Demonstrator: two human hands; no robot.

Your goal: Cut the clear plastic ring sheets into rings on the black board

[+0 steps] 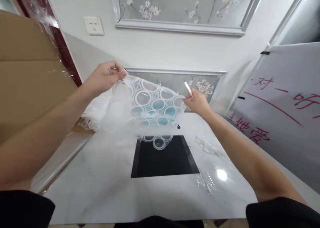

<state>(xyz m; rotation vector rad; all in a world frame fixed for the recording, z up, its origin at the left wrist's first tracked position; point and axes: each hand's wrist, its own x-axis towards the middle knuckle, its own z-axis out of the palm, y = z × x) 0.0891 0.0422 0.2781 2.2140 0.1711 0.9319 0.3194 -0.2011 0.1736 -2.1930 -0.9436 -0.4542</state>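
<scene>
A white mat patterned with open rings and pale-blue discs hangs over a white marbled table with a black square.

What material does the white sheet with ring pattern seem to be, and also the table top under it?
The ring-patterned sheet, pinched by the left hand and right hand, looks like thin translucent plastic or lace-like fabric: it droops softly and light passes through. The table top seems polished marble or marble-look stone: grey veins, glossy reflection. Its black square inset looks smooth; its material is unclear.
</scene>
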